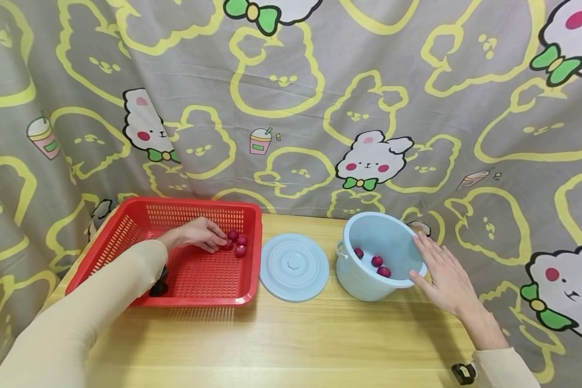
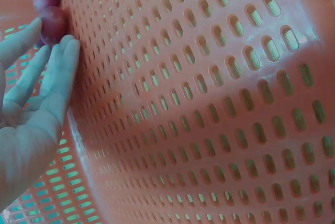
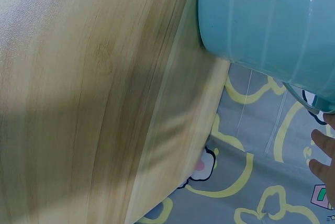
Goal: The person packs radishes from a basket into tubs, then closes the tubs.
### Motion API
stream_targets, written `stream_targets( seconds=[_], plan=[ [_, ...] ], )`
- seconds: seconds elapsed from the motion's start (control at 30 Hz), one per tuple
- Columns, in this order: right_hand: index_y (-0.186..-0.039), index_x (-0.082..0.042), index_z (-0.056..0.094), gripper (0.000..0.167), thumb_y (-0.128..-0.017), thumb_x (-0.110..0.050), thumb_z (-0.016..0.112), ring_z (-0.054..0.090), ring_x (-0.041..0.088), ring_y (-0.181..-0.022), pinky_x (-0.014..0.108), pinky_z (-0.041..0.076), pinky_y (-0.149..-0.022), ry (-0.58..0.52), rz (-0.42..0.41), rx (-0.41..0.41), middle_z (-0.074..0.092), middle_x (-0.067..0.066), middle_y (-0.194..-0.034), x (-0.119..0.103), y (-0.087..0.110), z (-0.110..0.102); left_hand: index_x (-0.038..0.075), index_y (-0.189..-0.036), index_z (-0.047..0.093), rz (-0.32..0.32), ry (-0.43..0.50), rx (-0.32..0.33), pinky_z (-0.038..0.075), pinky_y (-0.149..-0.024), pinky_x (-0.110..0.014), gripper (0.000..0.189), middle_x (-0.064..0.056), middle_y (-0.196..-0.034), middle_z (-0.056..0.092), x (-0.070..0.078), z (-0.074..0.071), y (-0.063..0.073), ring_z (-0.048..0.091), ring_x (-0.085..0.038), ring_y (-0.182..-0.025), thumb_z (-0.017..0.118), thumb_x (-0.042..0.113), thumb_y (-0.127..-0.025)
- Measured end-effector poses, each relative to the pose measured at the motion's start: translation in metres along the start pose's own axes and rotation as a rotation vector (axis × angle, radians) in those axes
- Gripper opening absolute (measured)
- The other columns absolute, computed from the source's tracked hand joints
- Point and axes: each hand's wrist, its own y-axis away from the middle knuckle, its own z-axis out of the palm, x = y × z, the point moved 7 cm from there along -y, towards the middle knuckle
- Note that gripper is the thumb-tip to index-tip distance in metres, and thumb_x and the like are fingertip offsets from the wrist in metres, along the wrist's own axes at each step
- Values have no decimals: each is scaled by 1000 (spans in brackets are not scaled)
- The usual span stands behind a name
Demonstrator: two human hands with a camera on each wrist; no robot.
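Note:
Several dark red plums lie clustered at the right end of a red perforated basket. My left hand reaches into the basket, fingertips right at the nearest plum. In the left wrist view its fingers look nearly straight, with the thumb to one side of that plum. A light blue bucket stands on the right, holding three plums. Against the bucket's right rim rests my right hand, fingers extended and thumb apart from them. Only its fingertips show at the right wrist view's edge.
A round light blue lid lies flat between basket and bucket. All stand on a wooden table. Behind it hangs a grey patterned curtain. The bucket's handle hangs at its side.

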Motion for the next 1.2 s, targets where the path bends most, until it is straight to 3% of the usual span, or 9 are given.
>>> stream_targets(
  seconds=[0.23,0.57,0.87,1.03,1.2],
  plan=[
    [-167,-9,27,79,-103,-40,61,8,8,-167,39,7,-140,-1,4,2,32,19,-173,0,2,0,-14,-129,65,-24,-8,3,68,-80,-32,48,-14,-108,79,1,5,-4,75,-13,-82,78,17,-96],
    [-167,-8,27,78,-104,-40,59,6,6,-166,26,-3,-137,0,-10,6,30,18,-174,0,0,0,-13,-120,69,-6,8,-2,68,-78,-31,39,-7,-95,82,4,8,-5,75,-11,-77,79,13,-94],
    [-167,-7,28,78,-104,-41,60,7,9,-167,30,-1,-138,8,-7,-3,30,17,-174,-2,0,-1,-14,-124,69,18,-49,1,68,-87,-39,40,-22,-111,80,12,1,2,79,-18,-88,77,15,-97],
    [-167,-8,28,78,-104,-41,60,8,11,-167,36,4,-139,13,-4,-3,30,17,-174,-2,0,-1,-15,-127,66,25,-19,18,66,-94,-44,43,-27,-117,77,14,-6,6,80,-26,-97,76,13,-97],
    [-167,-7,28,78,-104,-41,60,9,13,-168,31,0,-139,11,-5,-7,30,17,-174,-2,-1,-2,-16,-128,65,39,-2,15,64,-98,-48,43,-29,-122,75,17,-10,10,80,-30,-101,75,13,-98]
  ],
)
